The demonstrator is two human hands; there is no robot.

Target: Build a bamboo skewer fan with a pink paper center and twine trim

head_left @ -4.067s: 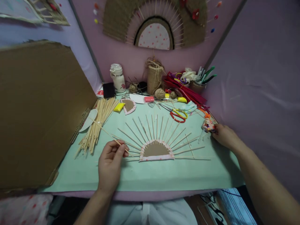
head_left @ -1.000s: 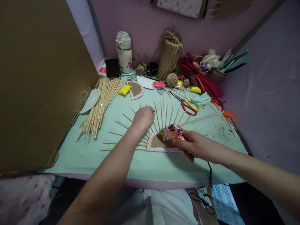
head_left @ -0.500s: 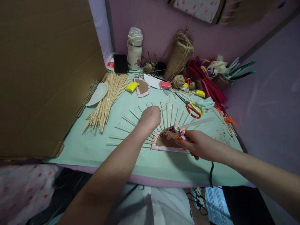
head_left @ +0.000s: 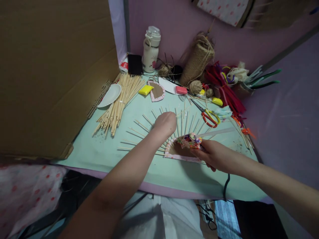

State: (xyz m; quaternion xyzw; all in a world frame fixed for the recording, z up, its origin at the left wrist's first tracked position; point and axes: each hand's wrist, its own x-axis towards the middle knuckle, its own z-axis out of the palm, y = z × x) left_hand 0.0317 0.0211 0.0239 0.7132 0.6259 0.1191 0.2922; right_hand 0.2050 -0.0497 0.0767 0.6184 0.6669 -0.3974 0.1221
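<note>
Near the front edge of the worktop point(head_left: 164, 176), we keep our right hand point(head_left: 219, 154) wrapped around the floral glue gun point(head_left: 190, 141), held over the cardboard half-disc point(head_left: 181, 152). Just beyond, our left hand point(head_left: 165, 122) is above the fanned sticks point(head_left: 142, 125) around the half-disc's curved rim; its fingers are hidden, so we cannot tell whether they pinch anything. We locate the stick bundle point(head_left: 119, 103) toward the left edge, the scissors point(head_left: 199, 106) right of centre, and the bottle point(head_left: 151, 53) and twine roll point(head_left: 198, 59) along the far edge.
</note>
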